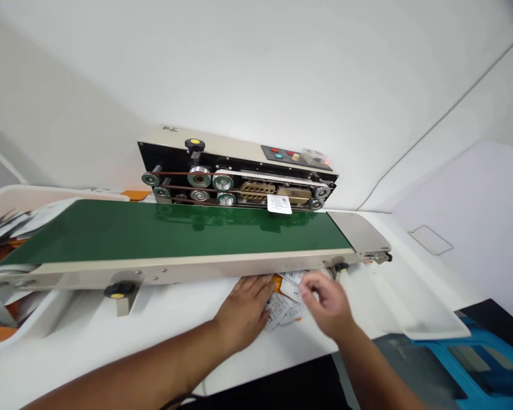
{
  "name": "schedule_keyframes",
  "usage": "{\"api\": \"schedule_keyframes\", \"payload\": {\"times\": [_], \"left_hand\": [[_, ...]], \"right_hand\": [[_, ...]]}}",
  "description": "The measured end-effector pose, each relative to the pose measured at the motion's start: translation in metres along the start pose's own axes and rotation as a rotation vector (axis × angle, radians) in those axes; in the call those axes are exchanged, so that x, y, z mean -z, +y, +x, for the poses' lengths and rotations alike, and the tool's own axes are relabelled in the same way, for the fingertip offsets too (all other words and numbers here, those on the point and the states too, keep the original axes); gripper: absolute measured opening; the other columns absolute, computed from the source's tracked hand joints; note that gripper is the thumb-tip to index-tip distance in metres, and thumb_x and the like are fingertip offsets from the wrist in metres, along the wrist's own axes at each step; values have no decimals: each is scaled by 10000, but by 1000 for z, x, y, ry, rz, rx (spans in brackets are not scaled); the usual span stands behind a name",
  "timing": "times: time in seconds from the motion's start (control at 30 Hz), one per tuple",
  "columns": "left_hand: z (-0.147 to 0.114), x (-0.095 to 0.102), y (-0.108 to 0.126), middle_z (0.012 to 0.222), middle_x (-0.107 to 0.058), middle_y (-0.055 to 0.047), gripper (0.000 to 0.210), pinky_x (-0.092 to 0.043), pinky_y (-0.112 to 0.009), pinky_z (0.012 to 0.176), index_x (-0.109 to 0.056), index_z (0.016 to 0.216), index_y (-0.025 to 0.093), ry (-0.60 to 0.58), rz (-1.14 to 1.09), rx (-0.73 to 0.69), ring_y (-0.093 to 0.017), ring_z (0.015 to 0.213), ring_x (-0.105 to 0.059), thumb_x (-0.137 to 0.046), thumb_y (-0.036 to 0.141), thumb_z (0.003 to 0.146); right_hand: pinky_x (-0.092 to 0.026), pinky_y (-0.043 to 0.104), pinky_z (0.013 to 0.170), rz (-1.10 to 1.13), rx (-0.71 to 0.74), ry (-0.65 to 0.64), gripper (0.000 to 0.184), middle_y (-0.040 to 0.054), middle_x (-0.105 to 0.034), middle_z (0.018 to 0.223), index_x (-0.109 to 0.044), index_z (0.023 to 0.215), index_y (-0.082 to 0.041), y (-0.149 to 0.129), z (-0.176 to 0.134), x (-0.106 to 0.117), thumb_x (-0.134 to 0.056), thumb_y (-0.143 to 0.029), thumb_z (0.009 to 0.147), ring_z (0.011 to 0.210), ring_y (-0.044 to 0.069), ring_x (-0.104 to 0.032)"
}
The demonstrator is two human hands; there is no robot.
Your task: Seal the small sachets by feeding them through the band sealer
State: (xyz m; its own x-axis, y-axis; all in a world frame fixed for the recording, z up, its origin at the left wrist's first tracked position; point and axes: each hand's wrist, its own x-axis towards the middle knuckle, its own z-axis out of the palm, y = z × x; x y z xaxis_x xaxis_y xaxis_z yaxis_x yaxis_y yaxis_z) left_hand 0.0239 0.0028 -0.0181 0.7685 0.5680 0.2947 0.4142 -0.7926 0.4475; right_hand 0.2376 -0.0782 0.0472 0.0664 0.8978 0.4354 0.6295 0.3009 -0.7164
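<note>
Under the front edge of the band sealing machine's conveyor (222, 233), a small pile of printed white and orange sachets (284, 307) lies on the white table. My left hand (245, 310) rests flat at the left side of this pile, fingers stretched out and touching it. Just right of the sachets is my right hand (327, 304), thumb and fingers curled together; what they hold, if anything, is hidden. One white sachet (279, 204) sits in the sealer head (239, 171), its printed face sticking out above the green belt.
At the left, a white bin (55, 310) full of sachets stands below the belt's end. A white tray (423, 313) lies at the right, near a blue plastic stool (474, 364). Black knobs (119, 289) jut from the conveyor's front. Behind the machine rises a white wall (256, 68).
</note>
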Motion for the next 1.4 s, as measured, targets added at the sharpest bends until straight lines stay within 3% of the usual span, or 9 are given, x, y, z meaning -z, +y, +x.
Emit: {"api": "schedule_keyframes", "payload": {"times": [0.1,0.3,0.4,0.57,0.7,0.87,1.1,1.27,1.4], "left_hand": [[1,-4,-3,1511,-542,-142,607,-341,-585,1159,-460,1496,211,-58,61,66,-380,1379,-492,-642,276,920],[2,2,-4,1196,-738,-94,419,-515,-478,993,-587,1371,183,-38,128,-62,-293,1076,-660,-552,95,962],[1,2,-4,1177,-741,-95,364,-541,-448,970,-631,1305,183,-23,142,-113,-287,1086,-663,-583,104,953],[1,-6,-10,1476,-580,-153,643,-482,-506,1110,-508,1457,170,-18,108,-98,-348,1342,-551,-745,335,882],[1,-7,-13,1354,-679,-129,364,-549,-436,1047,-620,1319,166,-3,109,-154,-298,1237,-647,-639,220,959],[-3,5,-6,1149,-726,-67,297,-611,-314,863,-666,1242,222,213,34,-193,-213,1011,-706,-471,157,1026],[-5,21,7,949,-721,-63,293,-583,-279,780,-643,1258,196,263,-226,-239,-188,854,-684,-455,174,1033],[-3,18,7,926,-748,-31,159,-560,-265,768,-669,1104,215,250,-395,-44,-177,805,-709,-558,240,993],[-2,19,10,840,-742,4,76,-524,-227,658,-637,1002,221,179,-607,144,-162,742,-704,-602,270,956]], "right_hand": [[-476,309,629,-183,137,-239,108,13,-624,728,-619,880,-228,10,-22,-21,-536,-195,940,666,179,-568],[-499,482,1025,-282,212,-291,455,131,-641,1301,-590,1331,-225,35,-23,-36,-645,-219,879,1196,302,-582],[-460,513,1089,-296,223,-327,488,127,-648,1332,-584,1359,-224,45,-24,-38,-667,-228,879,1247,308,-576],[-486,505,1058,-226,224,-305,339,92,-726,1218,-645,1236,-249,51,-27,-38,-645,-203,900,1153,281,-659],[-516,481,1024,-190,216,-234,329,95,-722,1187,-638,1233,-255,51,-30,-36,-615,-182,913,1143,275,-653],[-467,532,1095,-268,213,-86,567,149,-614,1388,-501,1461,-223,50,-29,-37,-662,-274,920,1284,324,-566],[-579,368,792,-160,162,-125,197,63,-746,951,-696,1129,-244,41,-22,-31,-542,-264,1008,887,230,-697],[-587,330,865,-99,99,-122,255,70,-770,1120,-693,1224,-264,37,-21,-11,-592,-292,992,1004,223,-732],[-591,291,732,-94,43,-71,202,65,-778,1011,-736,1132,-254,40,-23,-1,-636,-289,961,820,200,-729]]}}
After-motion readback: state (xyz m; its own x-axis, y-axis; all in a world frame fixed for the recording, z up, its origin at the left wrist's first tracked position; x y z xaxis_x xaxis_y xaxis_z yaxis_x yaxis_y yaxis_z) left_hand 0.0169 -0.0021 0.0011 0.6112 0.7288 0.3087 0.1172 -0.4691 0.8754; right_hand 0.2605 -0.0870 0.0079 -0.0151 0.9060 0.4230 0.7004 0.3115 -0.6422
